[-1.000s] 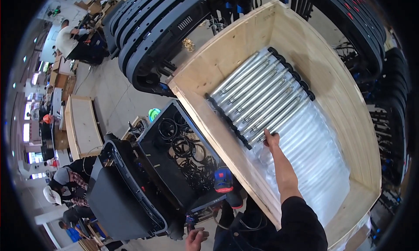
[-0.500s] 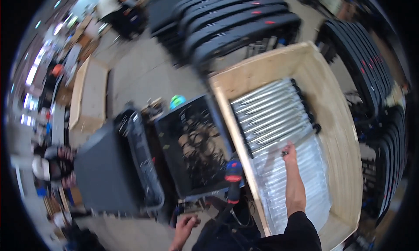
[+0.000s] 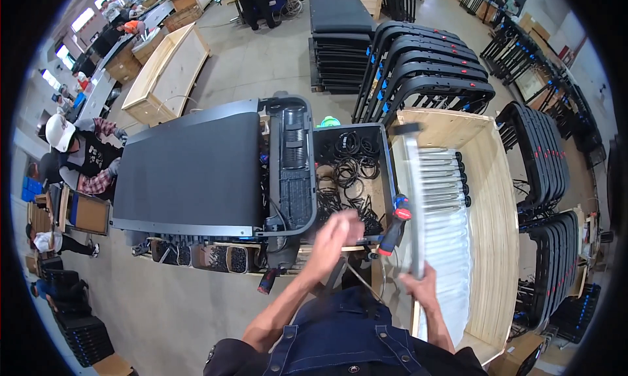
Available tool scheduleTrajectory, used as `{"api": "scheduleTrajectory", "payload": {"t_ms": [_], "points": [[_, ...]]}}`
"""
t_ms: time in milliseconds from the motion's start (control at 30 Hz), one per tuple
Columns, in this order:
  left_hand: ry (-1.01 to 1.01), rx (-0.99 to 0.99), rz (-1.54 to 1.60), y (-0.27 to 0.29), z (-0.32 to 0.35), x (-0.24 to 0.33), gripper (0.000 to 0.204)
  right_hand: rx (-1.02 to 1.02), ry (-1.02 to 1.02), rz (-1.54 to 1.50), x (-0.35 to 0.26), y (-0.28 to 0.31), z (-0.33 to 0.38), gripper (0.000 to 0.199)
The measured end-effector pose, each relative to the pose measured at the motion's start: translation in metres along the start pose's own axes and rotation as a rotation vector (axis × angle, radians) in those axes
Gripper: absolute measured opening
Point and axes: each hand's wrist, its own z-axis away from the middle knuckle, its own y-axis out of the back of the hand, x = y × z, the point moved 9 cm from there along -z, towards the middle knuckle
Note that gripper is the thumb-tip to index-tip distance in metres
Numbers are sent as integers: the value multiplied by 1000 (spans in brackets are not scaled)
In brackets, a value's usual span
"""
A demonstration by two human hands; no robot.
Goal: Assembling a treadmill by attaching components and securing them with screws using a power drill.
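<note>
My right hand (image 3: 422,286) grips the near end of a silver metal tube (image 3: 413,206) with a black cap at its far end. The tube stands out lengthwise over the left wall of a wooden crate (image 3: 494,245). Inside the crate lies a row of similar silver tubes (image 3: 439,179) with black ends, beside clear plastic wrapping (image 3: 448,258). My left hand (image 3: 335,242), smeared by motion, is held with fingers stretched out near the front of a dark bin (image 3: 386,153) of black cable loops (image 3: 350,163). It holds nothing that I can see.
A treadmill-like deck (image 3: 190,173) lies on the bench to the left. A red-and-black power tool (image 3: 396,225) hangs between bin and crate. Small trays of screws (image 3: 219,257) sit below the deck. Black frames (image 3: 432,62) stand behind; a person in a white cap (image 3: 62,134) is at far left.
My right hand has lifted a tube out of the crate and moved left with it. My left hand has risen forward toward the bin. The whole view has turned toward the bench.
</note>
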Motion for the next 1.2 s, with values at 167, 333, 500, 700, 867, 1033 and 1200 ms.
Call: {"api": "scheduleTrajectory", "payload": {"t_ms": [167, 333, 500, 700, 867, 1033, 1200], "points": [[-456, 354, 196, 54, 16, 166, 45, -428, 266, 229, -46, -150, 33, 53], [-674, 437, 112, 112, 86, 223, 50, -779, 496, 168, -81, -228, -30, 39], [32, 554, -37, 135, 84, 173, 28, -2, 266, 224, 4, -177, -317, 37], [297, 102, 111, 144, 66, 47, 51, 248, 71, 749, 36, -166, -439, 35], [366, 165, 262, 133, 49, 8, 52, 313, 185, 726, 27, -139, -434, 27], [423, 215, 225, 136, 33, -8, 47, 67, 331, 92, -69, -160, -333, 30], [383, 55, 137, 116, 18, -20, 66, -483, 222, -259, -150, -203, -183, 26]]}}
